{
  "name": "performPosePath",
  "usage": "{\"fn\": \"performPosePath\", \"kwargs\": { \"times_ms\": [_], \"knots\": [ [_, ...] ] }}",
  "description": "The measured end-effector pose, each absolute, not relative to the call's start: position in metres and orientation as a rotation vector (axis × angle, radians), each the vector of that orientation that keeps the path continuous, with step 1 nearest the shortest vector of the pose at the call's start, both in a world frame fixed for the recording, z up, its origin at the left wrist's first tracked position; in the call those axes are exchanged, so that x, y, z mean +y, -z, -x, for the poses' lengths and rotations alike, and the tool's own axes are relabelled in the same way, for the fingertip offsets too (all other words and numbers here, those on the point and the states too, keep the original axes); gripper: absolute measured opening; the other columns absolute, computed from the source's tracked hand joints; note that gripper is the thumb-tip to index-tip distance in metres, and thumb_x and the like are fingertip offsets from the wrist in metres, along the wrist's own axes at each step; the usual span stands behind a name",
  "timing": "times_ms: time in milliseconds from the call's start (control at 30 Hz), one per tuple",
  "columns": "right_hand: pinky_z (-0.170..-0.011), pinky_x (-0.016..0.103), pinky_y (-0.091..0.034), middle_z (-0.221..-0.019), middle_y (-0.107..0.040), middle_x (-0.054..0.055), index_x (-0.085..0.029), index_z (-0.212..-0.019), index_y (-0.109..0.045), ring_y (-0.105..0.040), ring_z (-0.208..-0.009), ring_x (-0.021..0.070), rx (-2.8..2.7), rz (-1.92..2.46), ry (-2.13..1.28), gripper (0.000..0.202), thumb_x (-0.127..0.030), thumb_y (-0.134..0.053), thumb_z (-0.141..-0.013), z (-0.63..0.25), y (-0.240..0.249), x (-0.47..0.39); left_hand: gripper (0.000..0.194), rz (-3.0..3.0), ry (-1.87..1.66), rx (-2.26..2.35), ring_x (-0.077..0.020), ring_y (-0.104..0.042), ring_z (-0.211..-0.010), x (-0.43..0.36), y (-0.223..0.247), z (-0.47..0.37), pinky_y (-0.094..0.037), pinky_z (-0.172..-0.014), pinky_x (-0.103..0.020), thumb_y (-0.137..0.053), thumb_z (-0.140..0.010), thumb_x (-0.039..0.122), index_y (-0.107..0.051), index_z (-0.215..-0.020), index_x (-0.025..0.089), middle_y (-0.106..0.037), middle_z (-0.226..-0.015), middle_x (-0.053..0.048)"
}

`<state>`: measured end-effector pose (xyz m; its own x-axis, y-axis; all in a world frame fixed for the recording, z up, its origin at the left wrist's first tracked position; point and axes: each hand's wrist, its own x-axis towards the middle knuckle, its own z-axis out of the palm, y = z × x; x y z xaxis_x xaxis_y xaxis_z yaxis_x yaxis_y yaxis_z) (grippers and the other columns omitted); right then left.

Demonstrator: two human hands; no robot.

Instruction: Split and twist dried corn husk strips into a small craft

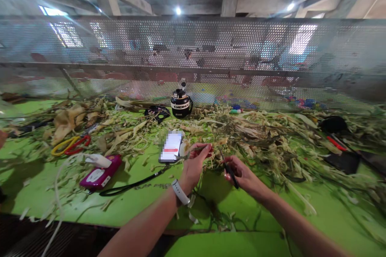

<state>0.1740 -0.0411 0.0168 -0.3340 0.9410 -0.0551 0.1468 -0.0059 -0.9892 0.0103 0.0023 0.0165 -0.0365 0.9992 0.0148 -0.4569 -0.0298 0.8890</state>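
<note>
My left hand [194, 164], with a white watch band on its wrist, is closed in a pinch above the middle of the table. A thin greenish strip of dried husk [191, 153] shows at its fingers; its exact ends are hard to make out. Just to the right, my right hand [243, 174] is wrapped round dark-handled scissors [231, 176], their blades pointing up and away toward the left fingertips. Loose pale husk pieces [253, 128] lie heaped behind both hands. A lit phone [170, 148] lies left of my left hand.
On the green table [135, 207] are a magenta box [101, 174] with a white plug and cable, a black strap [132, 185], yellow and red scissors [72, 145] and a black bottle [180, 104]. A perforated metal screen [226, 48] stands along the back.
</note>
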Motion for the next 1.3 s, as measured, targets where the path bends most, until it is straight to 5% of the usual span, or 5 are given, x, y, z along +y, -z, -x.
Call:
{"fn": "performPosePath", "kwargs": {
  "times_ms": [567,767,967,1167,1300],
  "knots": [
    [-0.051,0.022,-0.033,-0.063,-0.049,-0.004,-0.020,-0.086,-0.048,-0.043,-0.057,0.0098,-1.409,1.201,-1.269,0.039,-0.046,-0.068,-0.066,-0.169,-0.014,-0.040,0.023,-0.690,-1.269,0.790,-0.0113,-0.062,-0.069,-0.007,-0.016,-0.016,-0.048,-0.067,-0.022,-0.076,-0.059,0.029,-0.065,-0.075,0.017,-0.067,-0.073,-0.001],
    [-0.043,0.021,-0.032,-0.063,-0.054,-0.005,-0.022,-0.097,-0.047,-0.046,-0.050,0.0102,-1.225,1.251,-1.233,0.052,-0.045,-0.074,-0.059,-0.173,-0.018,-0.036,0.021,-0.776,-1.060,0.723,-0.0176,-0.065,-0.076,-0.007,-0.019,-0.010,-0.049,-0.058,-0.024,-0.073,-0.063,0.028,-0.062,-0.078,0.018,-0.069,-0.082,-0.005],
    [-0.056,0.024,-0.044,-0.081,-0.062,0.001,-0.022,-0.099,-0.048,-0.058,-0.068,0.0145,-1.182,1.204,-1.124,0.057,-0.036,-0.079,-0.054,-0.179,-0.020,-0.033,0.036,-0.970,-0.734,0.655,-0.0140,-0.059,-0.051,-0.014,-0.028,-0.005,-0.041,-0.046,-0.022,-0.068,-0.069,0.035,-0.059,-0.100,0.020,-0.067,-0.064,-0.004],
    [-0.065,0.026,-0.047,-0.079,-0.062,0.000,-0.021,-0.097,-0.049,-0.060,-0.072,0.0145,-1.117,1.146,-1.255,0.053,-0.034,-0.078,-0.055,-0.176,-0.020,-0.033,0.031,-1.145,-0.646,0.654,-0.0091,-0.048,-0.037,-0.016,-0.027,-0.008,-0.024,-0.037,-0.019,-0.064,-0.070,0.047,-0.063,-0.080,0.018,-0.063,-0.053,-0.003],
    [-0.055,0.022,-0.045,-0.072,-0.059,-0.004,-0.021,-0.093,-0.050,-0.056,-0.063,0.0113,-1.059,1.161,-1.225,0.053,-0.030,-0.080,-0.051,-0.175,-0.021,-0.034,0.035,-1.253,-0.589,0.660,-0.0068,-0.039,-0.032,-0.018,-0.022,-0.011,-0.024,-0.037,-0.020,-0.061,-0.071,0.051,-0.064,-0.079,0.018,-0.055,-0.042,0.001]
  ]
}}
